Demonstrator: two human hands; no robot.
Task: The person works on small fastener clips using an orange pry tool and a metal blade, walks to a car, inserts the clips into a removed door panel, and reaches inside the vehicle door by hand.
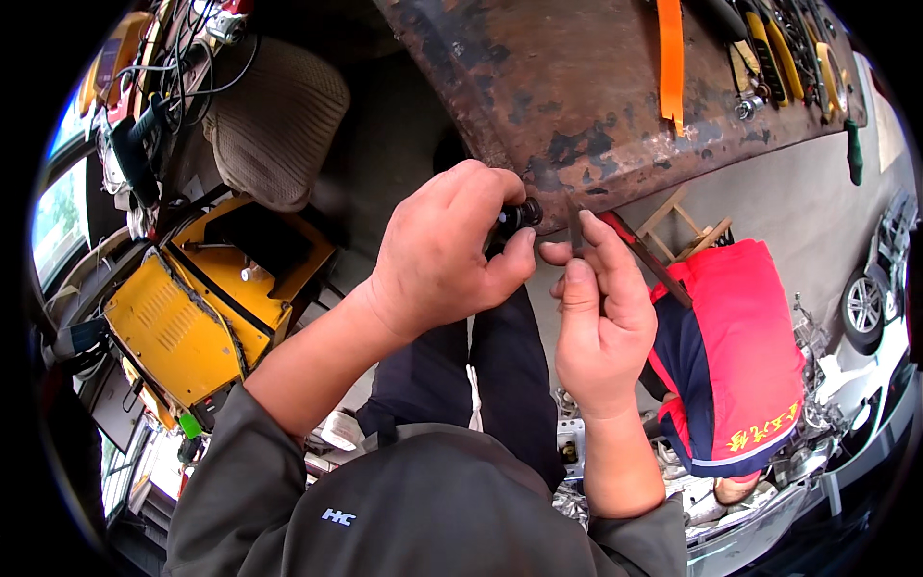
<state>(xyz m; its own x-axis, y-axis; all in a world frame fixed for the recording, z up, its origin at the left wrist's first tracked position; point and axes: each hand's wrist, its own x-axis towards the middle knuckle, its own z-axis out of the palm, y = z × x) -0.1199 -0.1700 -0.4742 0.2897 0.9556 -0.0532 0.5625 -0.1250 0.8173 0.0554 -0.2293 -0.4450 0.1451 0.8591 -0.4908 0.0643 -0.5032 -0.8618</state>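
– Hands first! What are the two hands doing?

– The left hand (447, 255) is curled shut around a small black round part (514, 219). Fingers sit on top and the thumb pushes from below. The part pokes out of the fist, right at the front edge of the rusty metal table (567, 96).

– And the other one?

– The right hand (596, 317) is closed too. It pinches a thin dark tool (575, 229) between thumb and first finger. The tool stands up, just beside the black part, and its tip is at the table edge. I cannot tell if tool and part touch.

– What is under the hands?

– The person's dark trousers (481, 375) and grey sleeves (413, 510), lower down than the table.

– What lies on the table?

– An orange strap (671, 58) runs down its top. Yellow and black hand tools (779, 48) lie at its far right corner.

– What is left of the table?

– A yellow machine box (192, 317) sits on the ground there. Above it is a tan woven seat (274, 115), and black cables (192, 67) hang near it.

– And right of the table?

– Another person in a red and blue top (740, 356) bends over below its right end. A small wooden stool (687, 226) stands between that person and the table. A car wheel (863, 308) shows far off to the right.
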